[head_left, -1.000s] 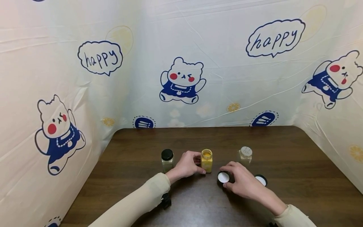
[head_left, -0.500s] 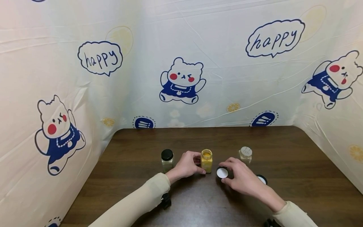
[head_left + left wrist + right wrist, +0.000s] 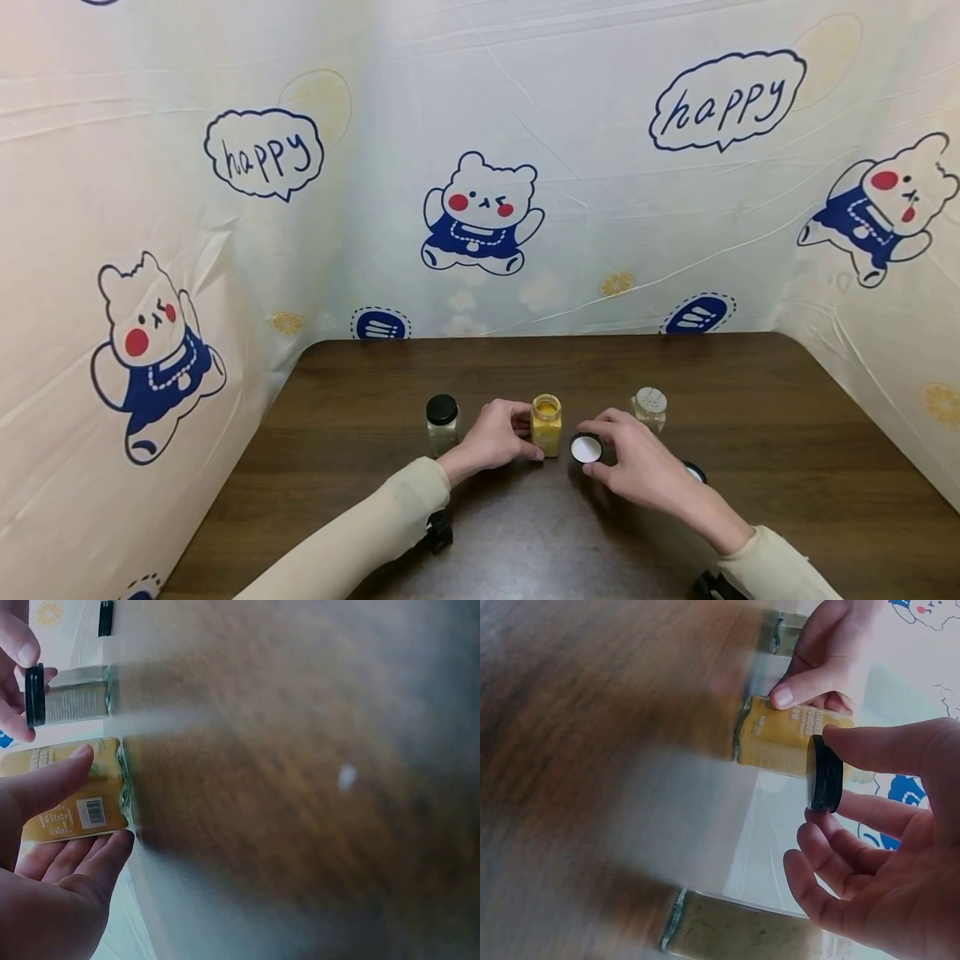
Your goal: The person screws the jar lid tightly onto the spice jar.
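My left hand (image 3: 492, 436) holds an open glass jar of yellow powder (image 3: 547, 429), which stands upright on the table. In the left wrist view, the thumb and fingers lie on opposite sides of this jar. Just to its right, my right hand (image 3: 639, 462) pinches a black lid (image 3: 587, 448) between thumb and fingers, its white inside facing up. The right wrist view shows the lid (image 3: 826, 774) off the table and apart from the jar. Behind the right hand stands a glass jar with a perforated pale shaker top (image 3: 651, 402), its lower part hidden.
Left of the left hand stands a jar with a black cap (image 3: 442, 417), partly hidden by the wrist. A second black lid (image 3: 696, 472) lies on the brown table (image 3: 480, 367), mostly covered by the right hand. A printed white curtain (image 3: 360, 208) hangs around the table.
My right hand has carried the black lid a little leftward and up in the head view, covering more of the other lid. The left hand and yellow jar have not moved.
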A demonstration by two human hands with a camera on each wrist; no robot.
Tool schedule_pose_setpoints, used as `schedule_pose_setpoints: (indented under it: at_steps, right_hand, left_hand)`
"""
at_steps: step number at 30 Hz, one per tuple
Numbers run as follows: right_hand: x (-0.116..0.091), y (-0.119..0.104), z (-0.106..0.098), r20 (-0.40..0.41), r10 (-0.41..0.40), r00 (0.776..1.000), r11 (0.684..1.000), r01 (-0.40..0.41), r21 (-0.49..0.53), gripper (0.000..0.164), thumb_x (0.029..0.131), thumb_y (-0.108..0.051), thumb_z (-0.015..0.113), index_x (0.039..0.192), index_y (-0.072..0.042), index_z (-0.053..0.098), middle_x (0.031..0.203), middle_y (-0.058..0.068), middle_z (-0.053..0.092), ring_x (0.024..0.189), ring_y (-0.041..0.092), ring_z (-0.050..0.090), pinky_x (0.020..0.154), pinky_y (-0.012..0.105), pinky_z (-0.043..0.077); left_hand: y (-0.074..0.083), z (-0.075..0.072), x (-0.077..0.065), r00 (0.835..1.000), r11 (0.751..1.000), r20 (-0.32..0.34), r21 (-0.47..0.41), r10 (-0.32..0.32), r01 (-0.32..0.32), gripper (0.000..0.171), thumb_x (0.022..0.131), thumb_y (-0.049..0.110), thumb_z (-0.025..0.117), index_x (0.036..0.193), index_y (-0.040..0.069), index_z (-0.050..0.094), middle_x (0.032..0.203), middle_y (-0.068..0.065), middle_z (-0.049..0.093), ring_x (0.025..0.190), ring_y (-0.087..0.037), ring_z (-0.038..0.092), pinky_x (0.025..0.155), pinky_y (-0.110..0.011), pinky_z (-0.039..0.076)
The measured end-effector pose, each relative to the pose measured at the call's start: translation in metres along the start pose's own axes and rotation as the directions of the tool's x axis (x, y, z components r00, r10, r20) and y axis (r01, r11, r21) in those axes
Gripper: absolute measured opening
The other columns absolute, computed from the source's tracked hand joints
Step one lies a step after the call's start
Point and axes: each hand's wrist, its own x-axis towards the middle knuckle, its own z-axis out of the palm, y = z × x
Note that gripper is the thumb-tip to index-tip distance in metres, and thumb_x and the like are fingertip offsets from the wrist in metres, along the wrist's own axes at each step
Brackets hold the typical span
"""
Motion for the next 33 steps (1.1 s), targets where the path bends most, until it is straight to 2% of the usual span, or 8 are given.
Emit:
schedule_pose_setpoints:
  at_steps: [33]
  right_hand:
    - [0.0090,-0.0086,-0.0089,-0.050,0.036,0.998,0.999,-0.035,0.017,0.043,0.085,-0.011,0.088,0.125,-0.006,0.075,0.112,0.001,0.065,0.099,0.020,0.062,0.082,0.041,0.055]
  left_hand:
    - [0.0002,0.0001,0.0002,1.000,1.000,0.000,-0.007,-0.004,0.004,0.050,0.073,-0.004,0.095,0.119,0.006,0.076,0.107,-0.003,0.078,0.102,-0.016,0.074,0.090,-0.030,0.060]
